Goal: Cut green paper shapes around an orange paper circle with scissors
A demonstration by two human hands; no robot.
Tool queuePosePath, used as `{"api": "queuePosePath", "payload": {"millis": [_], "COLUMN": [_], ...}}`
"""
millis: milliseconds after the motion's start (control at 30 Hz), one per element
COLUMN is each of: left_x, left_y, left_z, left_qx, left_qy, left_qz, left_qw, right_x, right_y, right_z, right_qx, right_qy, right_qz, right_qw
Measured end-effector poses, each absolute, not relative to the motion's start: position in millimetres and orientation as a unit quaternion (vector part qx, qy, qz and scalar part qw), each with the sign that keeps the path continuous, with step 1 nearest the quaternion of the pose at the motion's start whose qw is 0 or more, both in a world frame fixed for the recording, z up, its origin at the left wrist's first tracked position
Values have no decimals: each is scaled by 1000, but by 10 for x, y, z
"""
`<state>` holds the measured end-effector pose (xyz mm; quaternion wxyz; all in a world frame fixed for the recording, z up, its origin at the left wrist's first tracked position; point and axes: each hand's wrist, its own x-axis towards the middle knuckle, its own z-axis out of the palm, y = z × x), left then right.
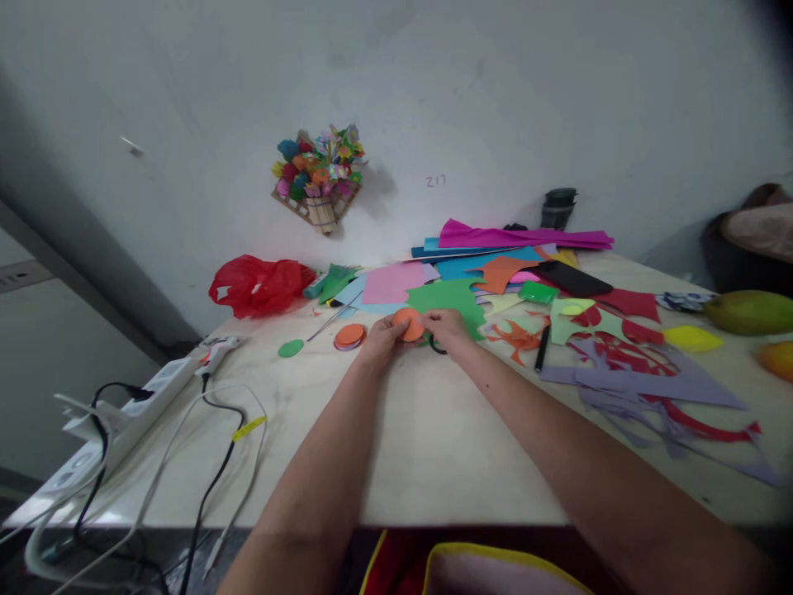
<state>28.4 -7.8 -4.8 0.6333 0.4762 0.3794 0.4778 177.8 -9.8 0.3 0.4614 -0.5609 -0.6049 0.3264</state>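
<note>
Between thumb and fingers my left hand (382,339) grips a round orange paper disc (409,324). At the disc's right edge is my right hand (447,325), its fingers pinched together; what they hold, if anything, is too small to tell. Below that hand a black loop (437,347) partly shows. A stack of round paper discs (350,335), orange on top, lies left of my left hand. Farther left is a green leaf-shaped paper piece (291,348). Behind both hands spreads a cut green sheet (452,299).
Paper scraps (625,355), a black pen (543,347) and a dark phone (573,278) lie to the right. A red plastic bag (260,285) sits at the back left. A power strip (133,413) with cables runs along the left edge. A green mango (749,312) is far right.
</note>
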Motion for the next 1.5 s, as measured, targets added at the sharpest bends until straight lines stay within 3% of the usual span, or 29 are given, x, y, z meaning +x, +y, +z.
{"api": "queuePosePath", "payload": {"millis": [167, 300, 433, 600, 833, 1100, 1333, 1500], "left_x": [252, 218, 207, 208, 213, 219, 174, 173], "left_y": [-48, -21, 6, 32, 47, -7, 9, 8], "left_z": [-73, -101, -131, -162, -169, -88, -87, -87], "left_qx": [462, 450, 437, 427, 416, 405, 426, 432], "left_qy": [379, 384, 394, 395, 384, 399, 415, 389], "left_qz": [510, 522, 533, 538, 551, 555, 538, 538], "left_qw": [619, 614, 608, 610, 612, 608, 597, 610], "right_x": [1929, 2067, 2072, 1934, 1951, 2149, 2168, 2197], "right_y": [-95, -165, -251, -330, -298, -142, -93, -117], "right_z": [91, 227, 338, 387, 397, 319, 268, 269], "right_qx": [-610, -673, -669, -641, -651, -686, -605, -545], "right_qy": [-685, -722, -742, -767, -758, -711, -620, -606], "right_qz": [188, 37, 16, 25, 31, 85, 388, 440], "right_qw": [353, 158, 40, -7, 17, 127, 314, 376]}}
